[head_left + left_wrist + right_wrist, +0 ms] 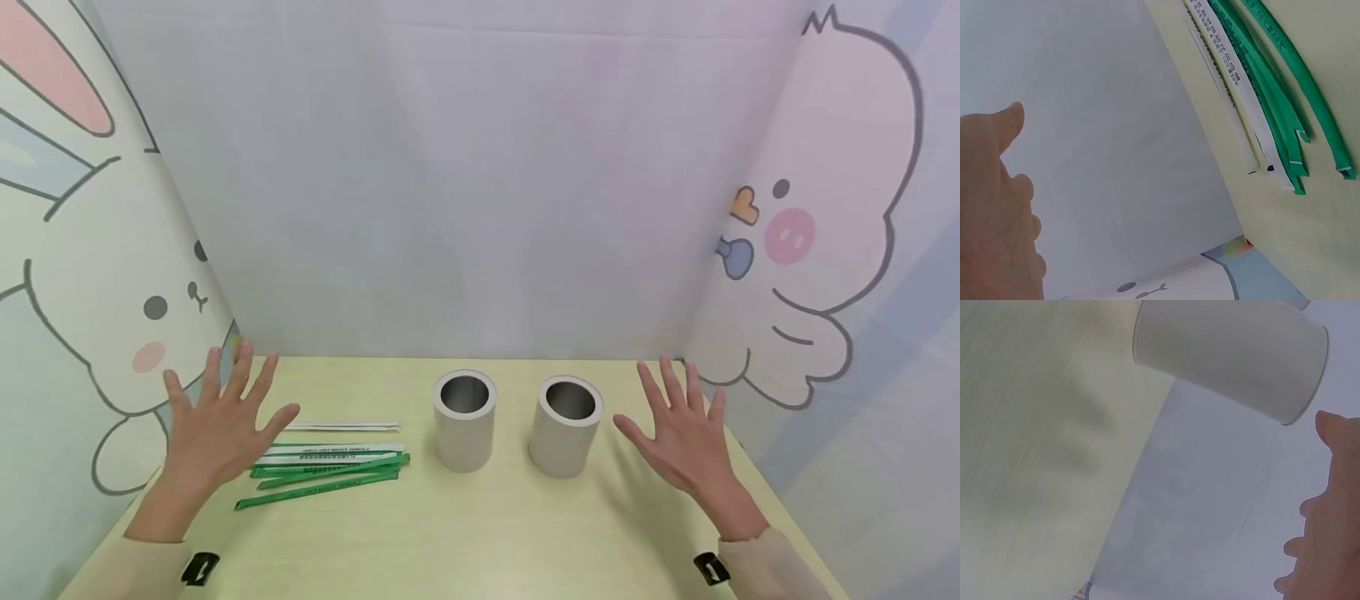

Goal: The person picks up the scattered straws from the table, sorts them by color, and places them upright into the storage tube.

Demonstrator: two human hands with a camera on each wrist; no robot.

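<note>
My left hand (221, 429) is held up over the left side of the table with its fingers spread, holding nothing. Just past its thumb lie several long, thin paper-wrapped sticks, some in green wrappers (322, 492) and some in white wrappers (322, 458). In the left wrist view the green wrappers (1304, 81) show dark printing. On the right, my right hand (686, 442) is raised with spread fingers and is likewise bare. Nearest to it stands a pale hollow cylinder (562, 446), and a second such cylinder (463, 442) is upright to its left. Both have round dark openings on top.
A pale yellow table (480, 542) carries everything. Behind it hangs a plain whitish cloth (465, 192). Cartoon-printed cloth walls, a rabbit (105, 317) at left and a chick-like figure (847, 167) at right, close in the sides.
</note>
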